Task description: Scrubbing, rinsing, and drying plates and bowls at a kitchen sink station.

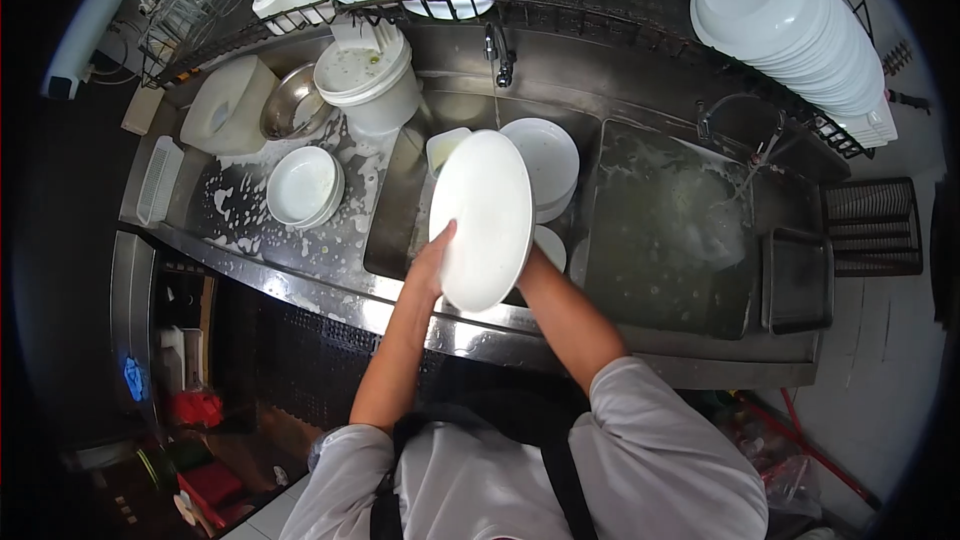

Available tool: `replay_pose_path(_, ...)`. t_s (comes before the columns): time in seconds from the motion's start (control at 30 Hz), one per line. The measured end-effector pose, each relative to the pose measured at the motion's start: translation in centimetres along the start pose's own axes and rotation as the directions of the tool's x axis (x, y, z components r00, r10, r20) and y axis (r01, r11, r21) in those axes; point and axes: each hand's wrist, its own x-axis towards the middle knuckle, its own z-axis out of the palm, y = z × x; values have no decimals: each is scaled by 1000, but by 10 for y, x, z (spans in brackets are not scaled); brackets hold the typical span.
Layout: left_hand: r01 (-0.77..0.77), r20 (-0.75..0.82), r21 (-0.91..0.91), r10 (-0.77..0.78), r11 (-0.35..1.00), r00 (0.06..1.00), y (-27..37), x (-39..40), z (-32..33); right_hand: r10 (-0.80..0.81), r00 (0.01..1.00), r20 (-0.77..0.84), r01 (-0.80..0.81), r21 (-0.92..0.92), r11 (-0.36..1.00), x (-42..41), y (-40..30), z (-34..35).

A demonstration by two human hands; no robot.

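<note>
A large white oval plate (482, 221) is held up tilted over the left sink basin. My left hand (433, 259) grips its left edge, with the thumb on the near face. My right hand (531, 266) is at its lower right edge, its fingers hidden behind the plate. Stacked white round dishes (544, 161) stand in the basin behind it, beside a small white square container (448, 148). A thin stream of water runs from the faucet (498, 52). Two stacked white bowls (302, 187) sit on the foamy steel counter at left.
Cloudy water fills the right basin (660, 240), with a steel tray (799, 281) at its right. A lidded white bucket (369, 79), a metal bowl (295, 103) and a plastic container (229, 105) stand back left. Overhead, a black wire rack (592, 22) holds stacked dishes.
</note>
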Motion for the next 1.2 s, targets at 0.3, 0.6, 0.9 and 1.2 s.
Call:
replay_pose_path(0.3, -266, -65, -15, 264, 964, 962, 12, 20, -4, 219, 901, -374, -250, -34, 968, -56, 36, 32)
replay_pose_path(0.6, -431, -91, 383, 498, 817, 862, 26, 26, -30, -44, 979, -200, -5, -237, 972, -20, 35, 33)
replay_pose_path(0.9, -524, -437, 343, 626, 780, 646, 107, -2, -158, -1, 991, -131, -60, -463, 884, 156, -46, 110)
replay_pose_path(1.2, -443, -235, 679, 745, 586, 625, 156, -4, -157, 179, 953, -245, -288, -544, 788, 120, 40, 41)
